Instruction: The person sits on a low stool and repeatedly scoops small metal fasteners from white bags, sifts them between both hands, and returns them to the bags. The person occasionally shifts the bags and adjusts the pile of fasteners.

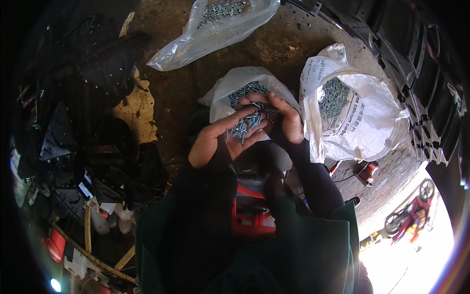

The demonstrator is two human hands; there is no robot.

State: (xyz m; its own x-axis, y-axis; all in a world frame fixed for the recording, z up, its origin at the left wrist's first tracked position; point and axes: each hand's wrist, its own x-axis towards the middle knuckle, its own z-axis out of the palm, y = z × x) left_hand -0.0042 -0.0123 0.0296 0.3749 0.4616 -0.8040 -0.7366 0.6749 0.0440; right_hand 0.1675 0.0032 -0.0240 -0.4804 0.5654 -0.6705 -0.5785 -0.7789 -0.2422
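Note:
My left hand is cupped, palm up, and holds a loose pile of small silvery screws. Right against it, my right hand curls its fingers around a few more screws. Both hands hover over the near side of a clear plastic bag, whose screws show just beyond my fingers. Part of that bag is hidden by my hands. To the right stands a white woven sack with its mouth open and a heap of similar screws inside.
Farther off lies another clear bag with small metal nuts. Dark angular parts crowd the left, and black metal pieces the upper right. A red stool is below me; a red motorcycle stands outside in bright light.

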